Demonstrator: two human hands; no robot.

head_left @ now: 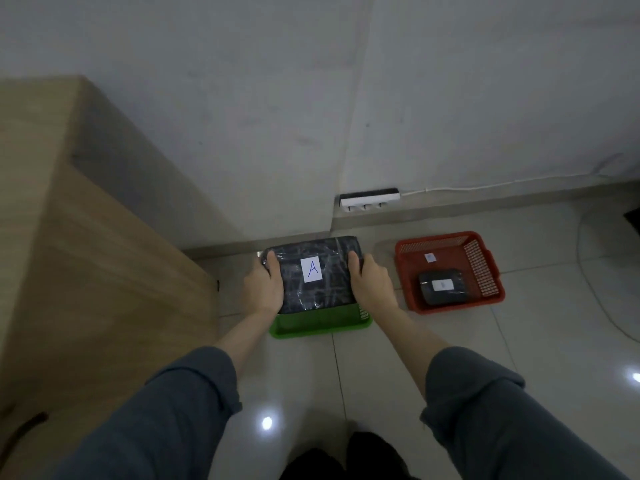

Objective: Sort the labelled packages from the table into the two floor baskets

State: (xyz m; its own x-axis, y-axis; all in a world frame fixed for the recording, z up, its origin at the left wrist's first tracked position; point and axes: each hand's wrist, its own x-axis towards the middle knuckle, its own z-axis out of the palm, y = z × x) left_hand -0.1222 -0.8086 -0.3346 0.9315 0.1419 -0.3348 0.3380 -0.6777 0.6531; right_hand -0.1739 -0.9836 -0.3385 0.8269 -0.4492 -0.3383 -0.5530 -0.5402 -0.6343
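— What do we have at frame centre?
— Our left hand (pixel 261 287) and right hand (pixel 372 284), fingers curled on the black package (pixel 313 275) marked A, held over the green basket (pixel 320 322).
— And right of it?
— The red basket (pixel 450 270), holding a smaller package (pixel 442 286).

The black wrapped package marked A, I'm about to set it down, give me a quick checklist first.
1. Both hands grip the black wrapped package, left hand, right hand: ok.
2. White label reads A: ok.
3. Package is over the green plastic basket: ok.
4. Green basket marked for A: cannot tell, hidden.
5. Room inside green basket: cannot tell.
6. Red plastic basket out of the way: ok.
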